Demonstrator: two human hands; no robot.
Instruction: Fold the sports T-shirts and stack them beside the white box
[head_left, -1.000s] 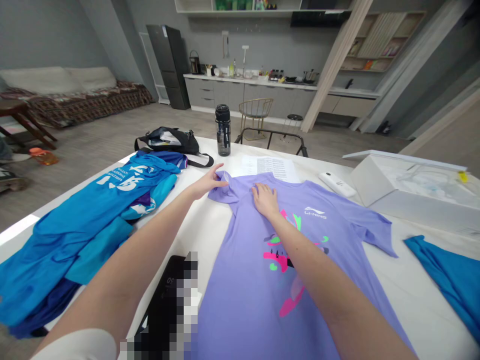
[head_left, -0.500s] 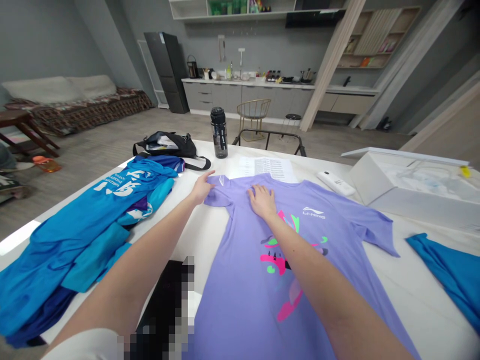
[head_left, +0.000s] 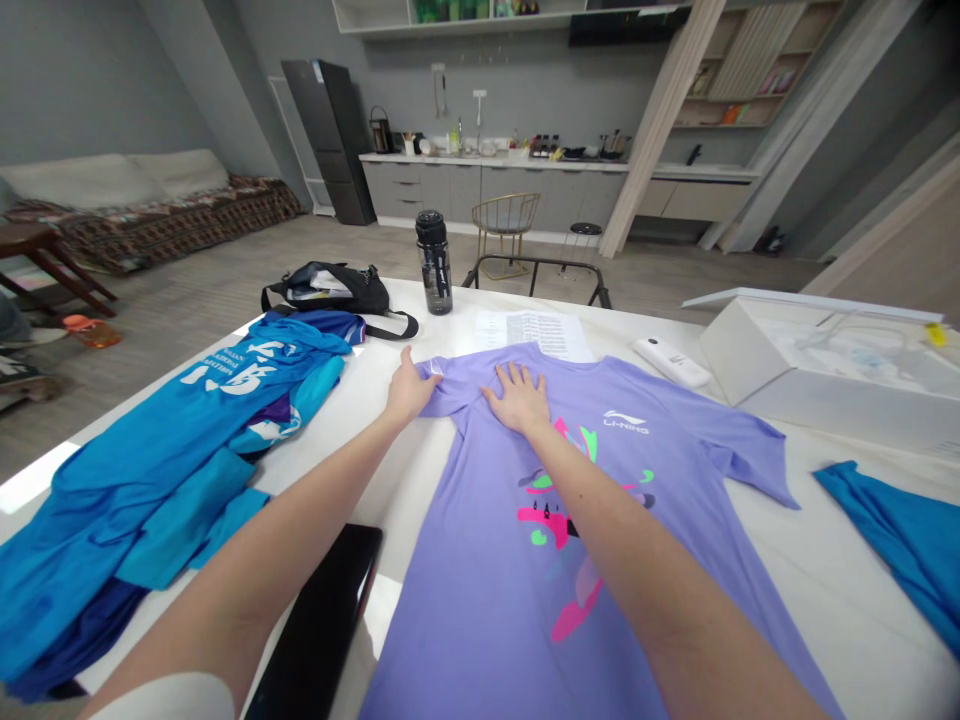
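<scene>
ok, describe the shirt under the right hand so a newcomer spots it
On the white table, a shirt lies spread out between a mostly blue clothes pile and a blue cloth. Unlike both, it's lilac, with white LI-NING lettering.

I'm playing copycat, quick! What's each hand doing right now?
Left hand: at the sleeve of the purple shirt; can't tell whether it grips.
Right hand: open, flat on the purple shirt.

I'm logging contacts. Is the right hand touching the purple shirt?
Touching: the head view shows the right hand spread flat on the purple shirt, with no visible gap.
</scene>
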